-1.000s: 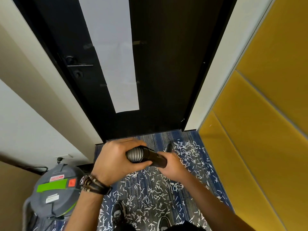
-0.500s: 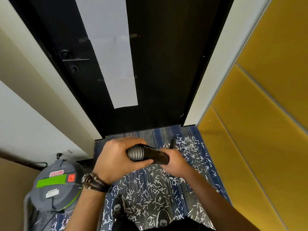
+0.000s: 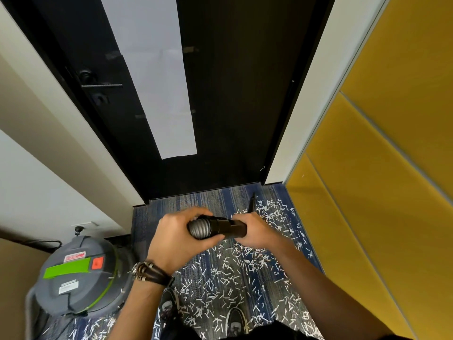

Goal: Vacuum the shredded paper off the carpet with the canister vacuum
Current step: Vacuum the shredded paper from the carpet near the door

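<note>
Separation at the joint is the risk judged in the head view: the ribbed grey flexible hose is gripped by the left hand and the smooth black plastic wand by the right hand, so a twist could part them. Thin white shredded paper strips are strewn over the blue-grey striped carpet below, beside the domed grey canister vacuum.

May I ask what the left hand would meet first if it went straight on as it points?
Likely the foot of the black door; the left hand, gripping the grey ribbed hose, points over bare blue carpet towards it, depth unclear.
</note>
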### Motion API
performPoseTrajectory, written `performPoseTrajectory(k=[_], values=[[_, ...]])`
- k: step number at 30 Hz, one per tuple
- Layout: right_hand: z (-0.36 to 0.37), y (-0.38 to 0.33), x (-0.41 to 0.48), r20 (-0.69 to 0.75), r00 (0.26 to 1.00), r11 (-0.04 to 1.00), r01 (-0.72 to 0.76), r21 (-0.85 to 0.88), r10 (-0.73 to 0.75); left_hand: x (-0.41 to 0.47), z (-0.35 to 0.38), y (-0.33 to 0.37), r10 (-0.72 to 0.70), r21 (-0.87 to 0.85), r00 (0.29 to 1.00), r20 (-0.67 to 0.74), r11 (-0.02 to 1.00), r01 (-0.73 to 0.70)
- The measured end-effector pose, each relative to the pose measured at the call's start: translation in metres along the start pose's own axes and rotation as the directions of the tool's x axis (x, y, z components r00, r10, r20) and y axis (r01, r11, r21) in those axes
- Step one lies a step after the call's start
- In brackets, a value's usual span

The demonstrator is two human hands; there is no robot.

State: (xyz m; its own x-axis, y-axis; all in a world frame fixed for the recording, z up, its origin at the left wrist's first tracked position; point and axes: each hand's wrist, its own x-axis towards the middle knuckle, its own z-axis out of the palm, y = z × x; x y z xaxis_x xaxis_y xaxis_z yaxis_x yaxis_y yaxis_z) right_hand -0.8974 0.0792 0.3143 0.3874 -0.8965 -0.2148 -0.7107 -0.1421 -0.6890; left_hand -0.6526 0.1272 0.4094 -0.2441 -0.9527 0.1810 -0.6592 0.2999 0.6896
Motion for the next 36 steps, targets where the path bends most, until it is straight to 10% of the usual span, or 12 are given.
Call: performPoseTrajectory(k=[36], values=[[0.005,0.001,-0.02,-0.073,0.997,0.996,-0.014,0.084,0.02,0.005,-0.01,0.026,0.118,-0.042,0.993,0.022,0.992,-0.117]])
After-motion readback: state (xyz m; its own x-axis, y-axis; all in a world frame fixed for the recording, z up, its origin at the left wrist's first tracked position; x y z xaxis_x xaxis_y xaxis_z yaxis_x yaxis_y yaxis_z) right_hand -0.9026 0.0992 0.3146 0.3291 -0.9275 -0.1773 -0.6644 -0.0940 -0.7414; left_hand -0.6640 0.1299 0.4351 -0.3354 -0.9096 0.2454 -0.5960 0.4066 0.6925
